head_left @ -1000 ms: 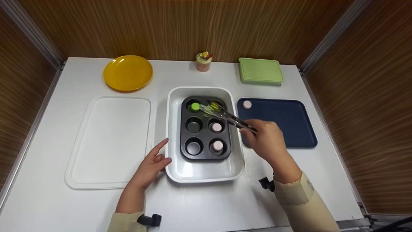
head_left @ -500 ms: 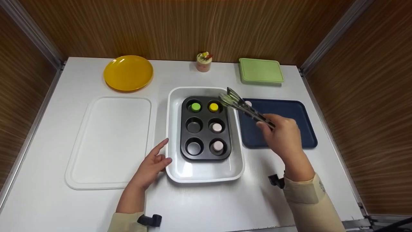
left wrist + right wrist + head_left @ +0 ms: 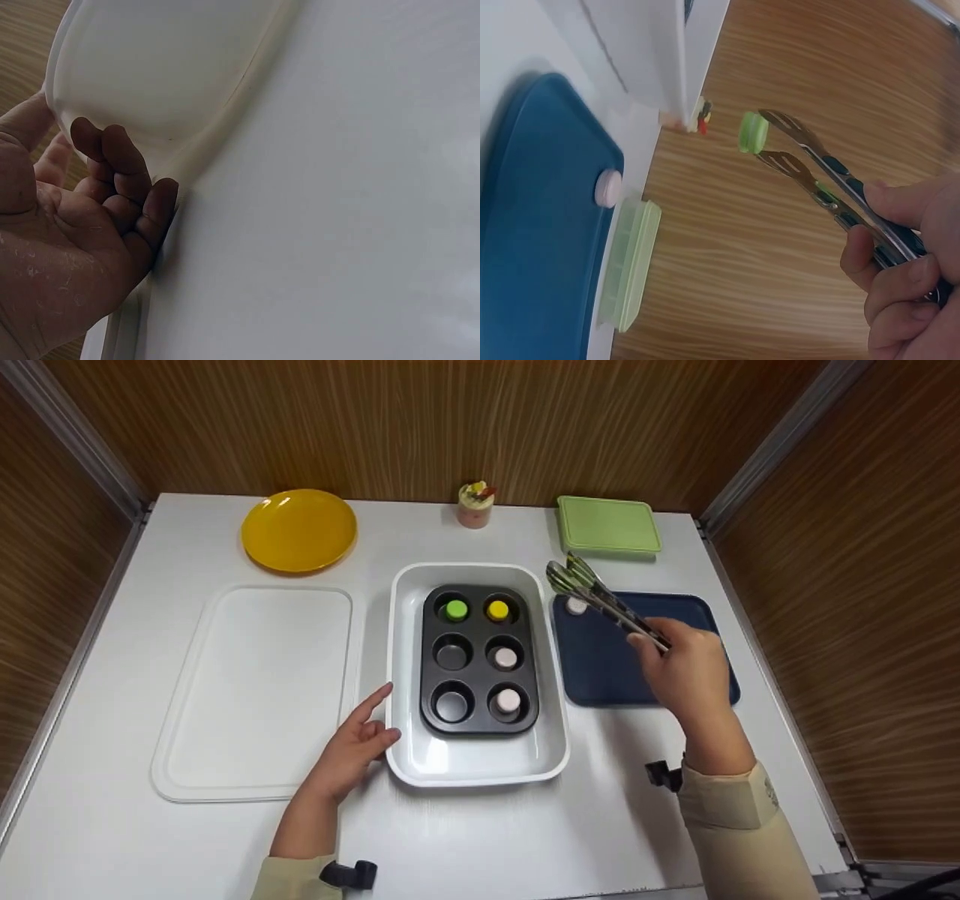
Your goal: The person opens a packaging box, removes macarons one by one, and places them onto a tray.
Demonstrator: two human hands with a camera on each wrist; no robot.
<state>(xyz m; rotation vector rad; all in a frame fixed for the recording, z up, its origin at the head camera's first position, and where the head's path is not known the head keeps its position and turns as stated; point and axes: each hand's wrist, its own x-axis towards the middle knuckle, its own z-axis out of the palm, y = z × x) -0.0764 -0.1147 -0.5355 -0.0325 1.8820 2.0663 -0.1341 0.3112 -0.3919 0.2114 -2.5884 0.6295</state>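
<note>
My right hand (image 3: 694, 667) grips a pair of slotted metal tongs (image 3: 600, 592) above the far left corner of the navy tray (image 3: 637, 652). In the right wrist view, a green macaron (image 3: 753, 133) is at the tips of the tongs. My left hand (image 3: 352, 742) touches the left rim of the white deep tray (image 3: 480, 765). Its index finger points forward, and the other fingers are loosely bent. Inside that tray lies a black muffin tin (image 3: 478, 682). Its cups hold a green macaron (image 3: 456, 610), a yellow macaron (image 3: 497, 610) and two pink ones (image 3: 506, 658).
A pink macaron (image 3: 576, 606) lies on the navy tray. At the back stand an orange plate (image 3: 298, 530), a small dessert cup (image 3: 475, 510) and a lidded green box (image 3: 609, 525). A flat white lid or board (image 3: 259, 690) lies at the left.
My right hand has carried the tongs rightward from over the tin's far cups to above the navy tray, uncovering the yellow macaron. My left hand has stayed put.
</note>
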